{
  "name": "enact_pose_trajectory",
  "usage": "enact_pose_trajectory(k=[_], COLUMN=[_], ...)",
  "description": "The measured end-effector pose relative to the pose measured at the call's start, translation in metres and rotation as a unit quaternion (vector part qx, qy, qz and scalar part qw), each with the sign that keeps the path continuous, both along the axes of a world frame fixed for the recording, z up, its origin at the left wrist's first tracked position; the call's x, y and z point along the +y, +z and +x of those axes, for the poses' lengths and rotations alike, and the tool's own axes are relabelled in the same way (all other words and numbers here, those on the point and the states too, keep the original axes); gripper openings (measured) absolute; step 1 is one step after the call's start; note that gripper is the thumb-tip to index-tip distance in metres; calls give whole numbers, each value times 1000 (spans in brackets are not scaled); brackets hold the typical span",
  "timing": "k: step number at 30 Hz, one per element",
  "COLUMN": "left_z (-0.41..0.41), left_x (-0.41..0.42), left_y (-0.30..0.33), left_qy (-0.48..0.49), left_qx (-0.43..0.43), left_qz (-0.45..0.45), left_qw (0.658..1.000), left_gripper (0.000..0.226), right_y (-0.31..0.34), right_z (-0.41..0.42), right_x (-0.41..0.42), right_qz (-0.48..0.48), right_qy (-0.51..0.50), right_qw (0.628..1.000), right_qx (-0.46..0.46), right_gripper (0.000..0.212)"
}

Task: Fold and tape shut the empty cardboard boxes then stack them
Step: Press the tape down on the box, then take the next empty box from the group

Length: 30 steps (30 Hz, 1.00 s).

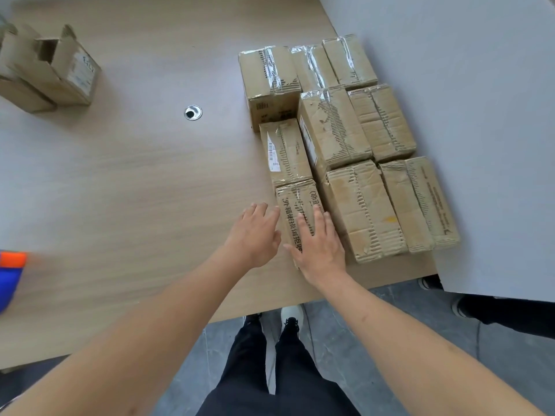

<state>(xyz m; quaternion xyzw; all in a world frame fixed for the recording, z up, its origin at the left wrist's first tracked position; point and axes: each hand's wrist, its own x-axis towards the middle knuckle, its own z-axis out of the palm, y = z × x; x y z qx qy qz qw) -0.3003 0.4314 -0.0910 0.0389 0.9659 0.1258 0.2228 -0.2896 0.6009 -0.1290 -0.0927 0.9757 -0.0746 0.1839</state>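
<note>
The box I am working on, the printed box [295,211], sits at the near-left corner of the taped group on the wooden table [126,181], touching the labelled box [283,151] behind it and the taller stack to its right. Clear tape runs along its top seam, so I judge it closed and just being seated into line.

My right hand [319,250] lies flat on its top, fingers straight and slightly fanned, pressing rather than gripping. My left hand [255,232] is spread beside the box's left face with the fingers extended; the fingertips reach the box's edge, but I cannot tell whether they actually touch it. Neither hand holds anything.

Around it, the sealed boxes [354,136] fill the right side of the table up to the grey partition [450,85]: nine or so that I can count, all with tape over their seams, some sitting higher than this one, which suggests a second layer. That part of the job looks largely done.

What is left, as far as I can see: at the far-left corner, open boxes [51,67] stand with flaps up and untaped. They need folding, taping and adding to the stack. A blue and orange object [10,277] shows at the left edge, too blurred for me to name.
</note>
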Motion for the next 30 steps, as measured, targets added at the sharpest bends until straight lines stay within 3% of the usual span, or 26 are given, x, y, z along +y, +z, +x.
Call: enact_pose_trajectory(k=[5,14,30], left_z=[5,22,73], left_x=[-4,-45,-219], left_y=[7,59,192], left_qy=[2,52,158], left_qx=[0,61,202], left_qz=[-4,-19,-72], left_qw=[1000,997,964], left_gripper=[61,61,63], right_y=[15,98,248], right_z=[-7,-28,-28], right_x=[-7,-45,-195], right_qz=[-16,-96,-109], right_qy=[-2,108,241], right_qw=[1000,990,959], right_qx=[-2,-5,100], right_gripper=[65,60,63])
